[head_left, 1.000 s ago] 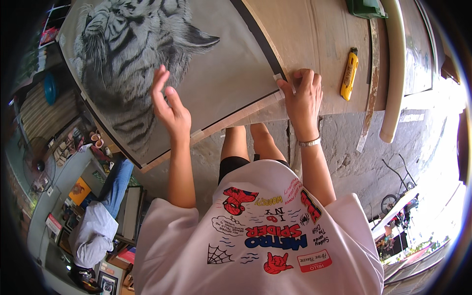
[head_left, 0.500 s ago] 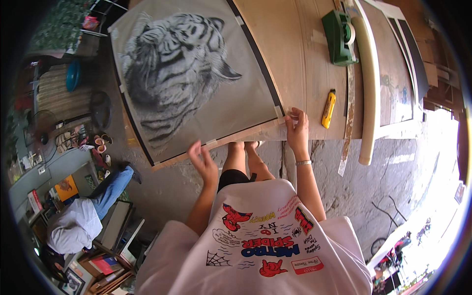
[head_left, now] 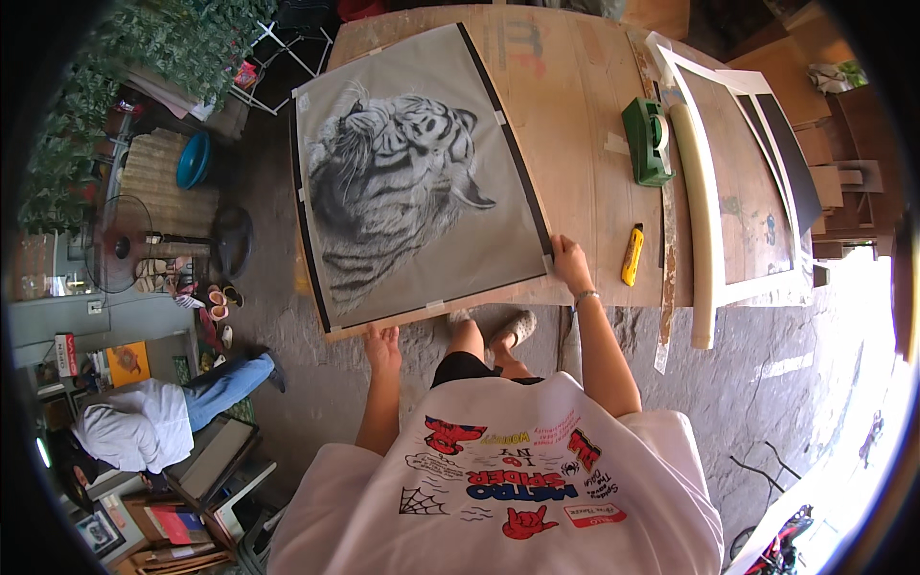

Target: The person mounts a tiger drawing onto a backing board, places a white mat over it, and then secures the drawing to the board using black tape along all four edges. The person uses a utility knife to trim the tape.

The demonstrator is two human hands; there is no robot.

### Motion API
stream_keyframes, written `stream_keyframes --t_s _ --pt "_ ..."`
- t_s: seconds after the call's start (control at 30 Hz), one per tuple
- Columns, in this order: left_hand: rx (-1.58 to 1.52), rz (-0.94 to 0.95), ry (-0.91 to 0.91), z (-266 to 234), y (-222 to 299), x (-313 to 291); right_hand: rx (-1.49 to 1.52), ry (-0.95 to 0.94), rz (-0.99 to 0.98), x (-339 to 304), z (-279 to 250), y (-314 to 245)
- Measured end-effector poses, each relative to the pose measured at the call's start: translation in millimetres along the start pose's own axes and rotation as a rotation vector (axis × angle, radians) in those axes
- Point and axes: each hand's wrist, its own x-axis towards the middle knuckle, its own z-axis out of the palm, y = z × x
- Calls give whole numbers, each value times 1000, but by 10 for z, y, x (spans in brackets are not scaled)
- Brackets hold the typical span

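A black-and-white tiger picture (head_left: 402,192) on grey paper with a dark border lies on a brown backing sheet at the left of the table. Small pieces of tape sit along its edges. My right hand (head_left: 572,266) is closed on the backing sheet at its near right corner, thumb side up. At the near edge, further left, my left hand (head_left: 383,352) has its fingers stretched toward the sheet, the tips at or just under the edge; their contact is hard to make out. A yellow utility knife (head_left: 632,255) lies right of my right hand.
The brown table (head_left: 575,144) also holds a green tape dispenser (head_left: 647,144), a long pale roll (head_left: 698,220), a worn straight strip (head_left: 668,287) and a white frame (head_left: 757,290). A person (head_left: 144,422) bends over shelves at left, near a standing fan (head_left: 123,244).
My view has shifted, so the table sits lower in it. The right hand has closed on the sheet's corner. My left hand has come to the near edge, its fingers now closer together.
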Motion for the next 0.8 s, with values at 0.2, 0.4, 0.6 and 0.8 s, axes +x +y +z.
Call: stream_keyframes --t_s 0.2,0.4,0.6,0.8 --pt "3 -12 26 -349 273 35 -58 -62 -42 -747 53 85" --pt "277 -30 -27 -721 728 508 -112 -30 154 -1633 425 37" --pt "677 -13 -32 -861 1327 1016 -18 -623 -106 -2052 935 -346" --pt "181 -342 -176 -981 456 139 331 -446 209 -1380 882 -575"
